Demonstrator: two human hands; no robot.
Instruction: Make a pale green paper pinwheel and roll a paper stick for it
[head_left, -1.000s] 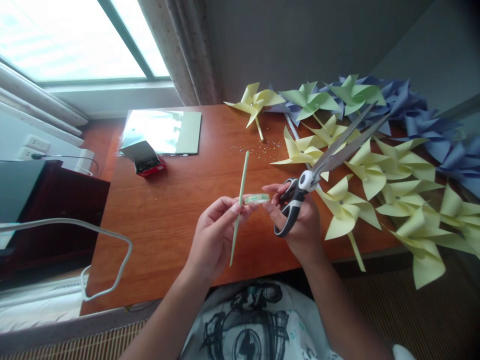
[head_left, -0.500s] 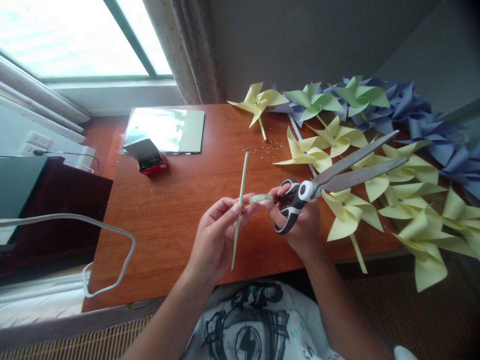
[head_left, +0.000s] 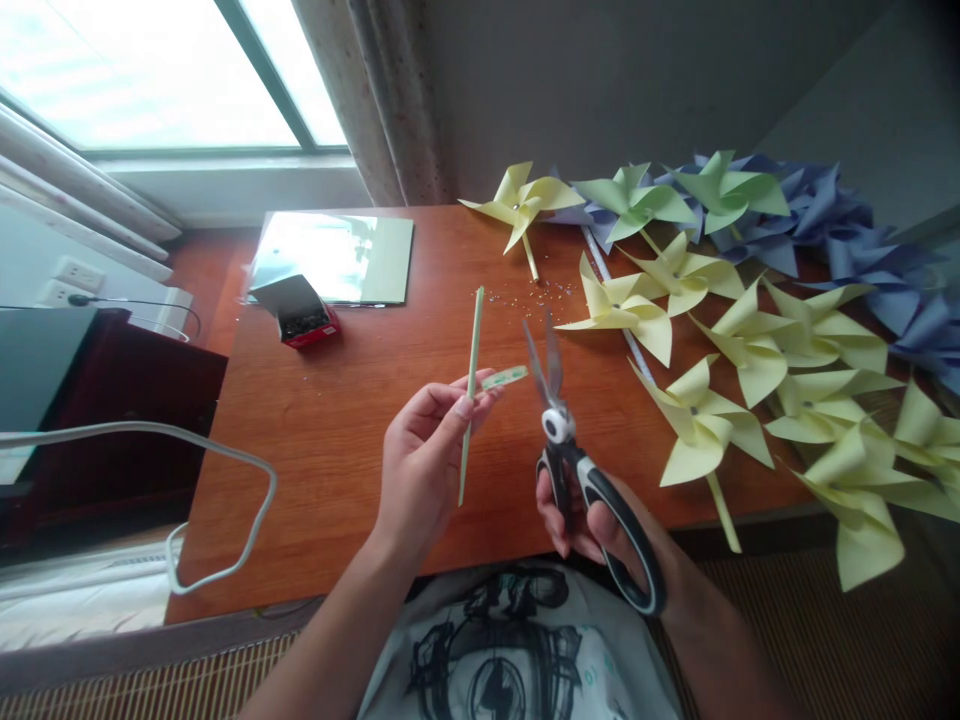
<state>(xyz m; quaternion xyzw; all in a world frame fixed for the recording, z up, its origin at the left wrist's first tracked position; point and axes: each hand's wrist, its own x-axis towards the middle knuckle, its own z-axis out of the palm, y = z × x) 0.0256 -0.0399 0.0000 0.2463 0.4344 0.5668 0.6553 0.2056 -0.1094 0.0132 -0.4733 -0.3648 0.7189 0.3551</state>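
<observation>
My left hand [head_left: 424,460] pinches a thin pale green stick [head_left: 471,370] that stands nearly upright over the wooden table [head_left: 337,440]. A short strip of green tape [head_left: 504,378] sticks out to the right from the stick at my fingertips. My right hand [head_left: 592,525] grips black-handled scissors [head_left: 559,425] near the table's front edge. The blades point up and away, slightly open, with the free end of the tape strip between them.
Several yellow, green and blue paper pinwheels [head_left: 705,300] cover the right side of the table. A small red box [head_left: 300,315] and a shiny sheet [head_left: 337,255] lie at the back left. A white cable [head_left: 217,460] loops at the left edge. Small scraps [head_left: 532,295] are scattered mid-table.
My right hand has pulled back toward me and swung the scissors from pointing right to pointing up at the tape. The tape went from a loop between both hands to a short strip.
</observation>
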